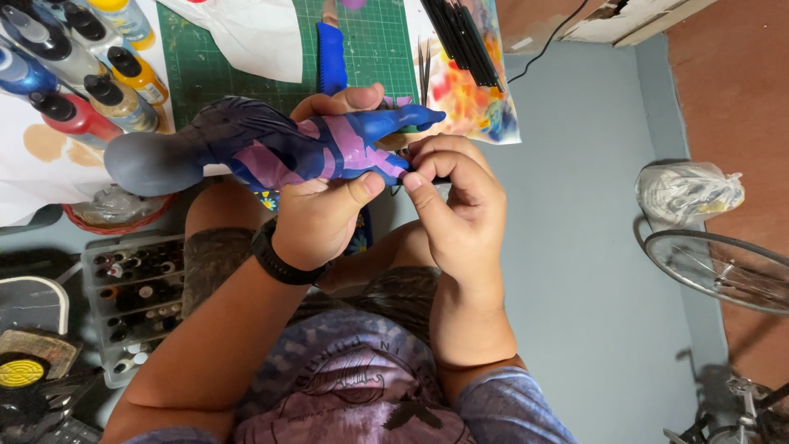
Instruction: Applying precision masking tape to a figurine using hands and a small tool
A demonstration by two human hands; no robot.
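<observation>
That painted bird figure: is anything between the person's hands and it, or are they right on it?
Nothing visible stands between them. The left hand grips the blue and pink bird figure from below, thumb pressed against its side. The right hand has its fingers pinched at the figure's blue tail end, touching it directly.

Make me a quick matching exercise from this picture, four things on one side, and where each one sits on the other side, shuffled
Things:
1. painted bird figure
2. black wristband
3. paint bottles
4. bicycle wheel

Places:
A. standing in the upper left corner
B. on the left hand's wrist
C. on the floor at the right edge
D. held in the left hand, with the right hand pinching at its purple stripes

Pairs: 1-D, 2-B, 3-A, 4-C
</observation>
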